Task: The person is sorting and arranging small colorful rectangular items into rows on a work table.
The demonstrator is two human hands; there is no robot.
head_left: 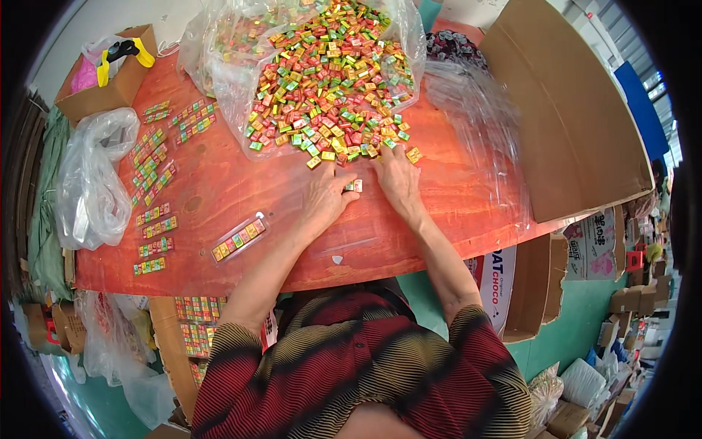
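Note:
Small colourful boxes (344, 95), in red, yellow and green, spill from a clear plastic bag (245, 110) in a big heap on the red table. Below the heap, my left hand (322, 196) closes its thumb and fingers about a short row of small boxes (355, 186), one with a whitish face. My right hand (397, 179) reaches the near edge of the heap, thumb and fingers apart, fingertips touching loose boxes there. Left of my left forearm lies a clear plastic tray (240, 237) holding a row of the same boxes.
Rows of small boxes (150, 164) lie along the table's (197, 175) left side, beside a crumpled clear bag (99, 175). A carton (110, 80) stands at the back left. Clear plastic sleeves (479, 124) and a tall cardboard box (570, 102) occupy the right side.

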